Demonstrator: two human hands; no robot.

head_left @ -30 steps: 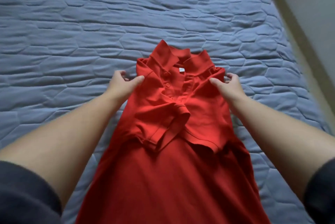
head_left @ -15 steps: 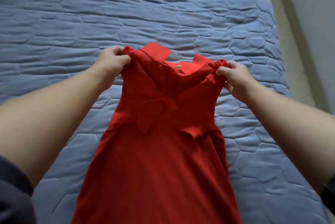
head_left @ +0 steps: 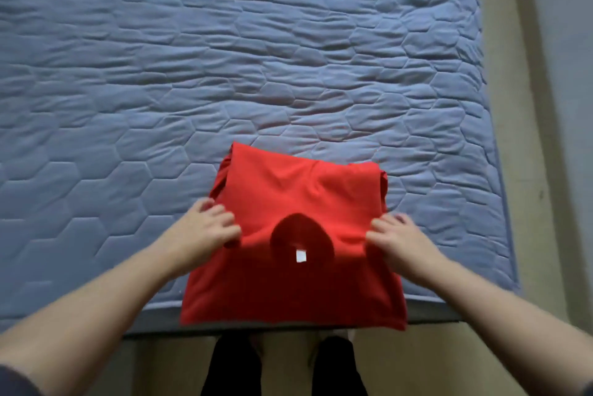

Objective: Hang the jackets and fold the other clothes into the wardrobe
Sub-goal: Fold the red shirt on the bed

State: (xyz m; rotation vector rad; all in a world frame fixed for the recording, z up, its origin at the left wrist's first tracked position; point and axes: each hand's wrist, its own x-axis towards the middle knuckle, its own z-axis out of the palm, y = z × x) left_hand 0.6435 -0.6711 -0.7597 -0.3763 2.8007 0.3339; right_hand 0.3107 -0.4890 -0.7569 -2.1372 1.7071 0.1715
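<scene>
A red polo shirt (head_left: 298,200) lies folded in half on the blue quilted bed (head_left: 224,58), near its front edge. The collar end is turned towards me, with the neck opening and a white label facing up. My left hand (head_left: 205,232) grips the shirt's left shoulder with curled fingers. At the other shoulder, my right hand (head_left: 398,241) pinches the fabric the same way. The shirt's lower edge hangs slightly over the mattress front.
The mattress's right edge (head_left: 494,171) borders a beige floor strip and a grey wall (head_left: 564,74). Below the front edge my dark trouser legs (head_left: 282,370) stand on the floor. The bed stretches far up and to the left.
Both hands lifted the shirt's shoulders off the bed and drew them back towards me, folding the top half over the lower half. The view shifted back to the bed's front edge.
</scene>
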